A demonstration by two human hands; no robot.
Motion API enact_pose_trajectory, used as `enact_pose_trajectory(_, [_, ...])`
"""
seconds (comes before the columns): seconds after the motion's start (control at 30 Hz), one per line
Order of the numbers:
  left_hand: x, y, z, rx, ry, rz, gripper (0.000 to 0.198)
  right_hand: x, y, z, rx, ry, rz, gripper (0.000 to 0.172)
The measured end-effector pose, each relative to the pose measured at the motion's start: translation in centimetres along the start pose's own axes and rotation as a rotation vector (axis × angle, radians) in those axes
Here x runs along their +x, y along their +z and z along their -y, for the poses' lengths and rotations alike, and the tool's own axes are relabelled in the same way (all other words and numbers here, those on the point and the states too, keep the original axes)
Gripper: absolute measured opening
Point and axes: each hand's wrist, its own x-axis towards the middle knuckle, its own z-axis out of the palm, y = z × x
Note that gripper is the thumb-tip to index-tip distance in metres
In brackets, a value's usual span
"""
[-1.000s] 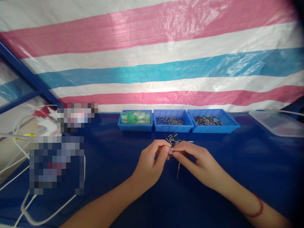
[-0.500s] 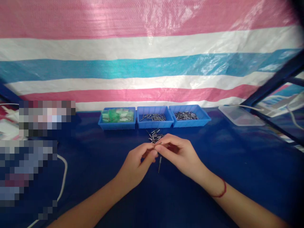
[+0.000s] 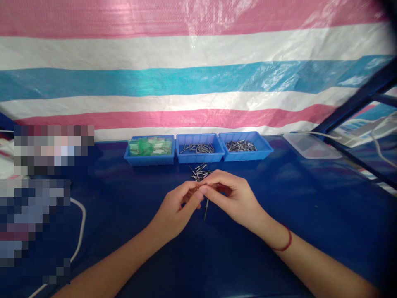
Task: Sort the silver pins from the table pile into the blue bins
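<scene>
My left hand (image 3: pixel 177 209) and my right hand (image 3: pixel 231 194) meet fingertip to fingertip above the blue table (image 3: pixel 310 207), both pinched on a small metal part too tiny to make out clearly. A thin dark pin (image 3: pixel 206 209) lies on the table just below the fingertips. A small heap of metal pins (image 3: pixel 200 173) sits right behind the hands. Three blue trays stand at the back: the left tray (image 3: pixel 149 157) holds green and clear plastic pieces, the middle tray (image 3: pixel 200 156) and the right tray (image 3: pixel 246 153) hold metal pins.
A clear plastic lid or tray (image 3: pixel 312 145) rests at the back right. A white cable (image 3: pixel 80 231) curves at the left. A striped tarp (image 3: pixel 198 74) hangs behind, and a dark blue frame bar (image 3: pixel 353 103) slants at the right.
The view has swung to the right and down a little, so trays and hands sit further left. The hands stay joined at the fingertips, with only small finger movement.
</scene>
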Motion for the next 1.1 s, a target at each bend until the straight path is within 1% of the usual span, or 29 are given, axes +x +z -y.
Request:
enact_pose_trajectory(0.13, [0.0, 0.1, -0.4, -0.028, -0.025, -0.003, 0.027, -0.1, -0.1, -0.1, -0.04, -0.029, 0.001, 0.012])
enact_pose_trajectory(0.23, [0.1, 0.1, -0.6, -0.026, -0.015, -0.017, 0.024, -0.1, -0.1, 0.0, -0.058, -0.046, 0.006, 0.011])
enact_pose_trajectory(0.33, [0.1, 0.0, -0.4, -0.012, 0.021, -0.098, 0.017, -0.1, -0.2, -0.1, -0.062, -0.055, 0.008, 0.011])
enact_pose_trajectory(0.43, [0.3, -0.2, 0.1, -0.01, 0.11, -0.217, 0.008, -0.1, -0.2, -0.3, -0.075, -0.048, 0.013, 0.012])
enact_pose_trajectory(0.53, [0.4, -0.3, 0.4, 0.004, 0.181, -0.278, 0.004, 0.0, -0.2, -0.5, -0.096, -0.038, 0.031, 0.012])
enact_pose_trajectory(0.67, [0.2, -0.2, 0.2, 0.01, 0.18, -0.285, 0.004, 0.1, 0.0, -0.6, -0.131, -0.055, 0.094, 0.013])
enact_pose_trajectory(0.73, [0.1, -0.2, 0.1, 0.01, 0.144, -0.271, 0.01, 0.2, 0.1, -0.7, -0.104, -0.018, 0.091, 0.015])
enact_pose_trajectory(0.77, [0.0, -0.3, 0.1, 0.02, 0.124, -0.254, 0.016, 0.3, 0.1, -0.8, -0.074, 0.022, 0.057, 0.018])
enact_pose_trajectory(0.8, [0.0, -0.3, 0.1, 0.045, 0.107, -0.227, 0.023, 0.5, 0.0, -0.9, -0.037, 0.067, -0.005, 0.02])
enact_pose_trajectory(0.87, [0.0, -0.4, 0.1, 0.158, 0.107, -0.135, 0.028, 1.0, -0.6, -1.4, 0.045, 0.153, -0.186, 0.023])
enact_pose_trajectory(0.93, [0.0, -0.5, 0.1, 0.324, 0.162, -0.014, 0.021, 1.9, -1.8, -2.3, 0.122, 0.211, -0.379, 0.023])
enact_pose_trajectory(1.0, [0.0, -0.4, 0.2, 0.495, 0.241, 0.091, 0.017, 2.9, -3.4, -3.3, 0.189, 0.251, -0.53, 0.024])
enact_pose_trajectory(1.03, [0.0, -0.3, 0.2, 0.573, 0.271, 0.129, 0.016, 3.4, -4.2, -3.8, 0.207, 0.261, -0.579, 0.025])
enact_pose_trajectory(1.1, [0.0, -0.2, 0.4, 0.715, 0.303, 0.179, 0.017, 4.2, -5.7, -4.5, 0.19, 0.282, -0.638, 0.028])
